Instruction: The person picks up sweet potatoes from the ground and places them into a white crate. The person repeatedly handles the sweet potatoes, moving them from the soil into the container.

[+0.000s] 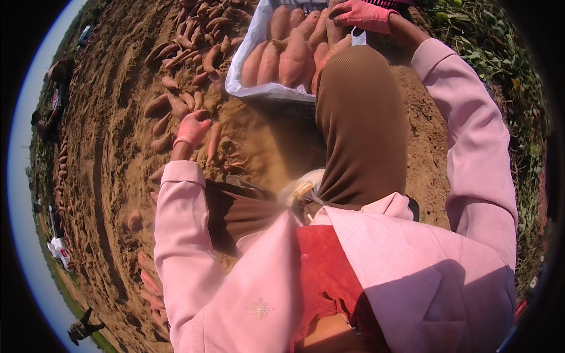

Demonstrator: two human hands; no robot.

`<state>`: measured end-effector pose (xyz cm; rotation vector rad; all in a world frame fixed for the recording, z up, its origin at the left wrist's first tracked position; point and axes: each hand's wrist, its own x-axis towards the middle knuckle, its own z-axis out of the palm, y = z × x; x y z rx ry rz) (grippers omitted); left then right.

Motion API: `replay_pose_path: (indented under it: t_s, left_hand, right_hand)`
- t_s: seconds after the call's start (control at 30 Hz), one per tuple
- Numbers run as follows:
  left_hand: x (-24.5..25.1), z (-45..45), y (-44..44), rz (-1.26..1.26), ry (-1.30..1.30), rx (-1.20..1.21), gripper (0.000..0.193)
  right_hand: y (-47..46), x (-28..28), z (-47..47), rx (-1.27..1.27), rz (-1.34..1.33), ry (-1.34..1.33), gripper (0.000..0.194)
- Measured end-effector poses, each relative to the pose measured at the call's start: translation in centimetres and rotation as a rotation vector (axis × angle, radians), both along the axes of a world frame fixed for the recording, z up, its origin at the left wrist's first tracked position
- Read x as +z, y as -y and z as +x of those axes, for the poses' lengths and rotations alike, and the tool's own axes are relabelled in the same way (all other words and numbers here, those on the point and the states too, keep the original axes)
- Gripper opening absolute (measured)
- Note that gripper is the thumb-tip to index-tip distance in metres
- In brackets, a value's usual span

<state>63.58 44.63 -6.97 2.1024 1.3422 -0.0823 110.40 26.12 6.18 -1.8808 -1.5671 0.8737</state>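
My left hand (193,129), in a coral-pink knit glove, is low over the soil at the edge of a group of sweet potatoes (178,106). Its fingers are curled, and whether they grip one is hidden. A long slim sweet potato (214,143) lies just right of that hand. In a crate lined with white plastic sheet (240,66), large pinkish sweet potatoes (293,59) are packed side by side. My right hand (364,17), gloved alike, reaches over the crate's right side, its fingers around the upper part of a sweet potato (334,31).
My bent knee in brown trousers (362,123) rises against the crate's near right corner. More sweet potatoes (194,33) are heaped left of the crate. Green vines (494,53) line the right side. People (55,97) are far left across furrowed soil (106,176).
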Motion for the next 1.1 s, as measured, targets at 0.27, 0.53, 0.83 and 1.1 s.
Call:
replay_pose_path:
  t_s: [0.27,0.53,0.83,1.1]
  left_hand:
    - [-0.4,12.9,9.1,0.690,0.325,-0.649,0.049]
    - [-2.4,14.6,12.1,0.561,0.031,-0.459,0.052]
    - [-1.2,15.9,13.2,0.434,-0.142,-0.352,0.053]
    - [-1.9,18.6,11.8,0.528,-0.329,-0.342,0.024]
  right_hand:
    - [5.3,-6.1,4.3,0.052,0.049,-0.160,0.038]
    - [10.5,-3.0,-2.6,-0.118,-0.261,-0.871,0.025]
    - [11.4,-4.3,-0.8,-0.315,-0.344,-0.887,0.025]
    - [15.4,-7.9,4.0,-0.469,-0.341,-1.003,0.030]
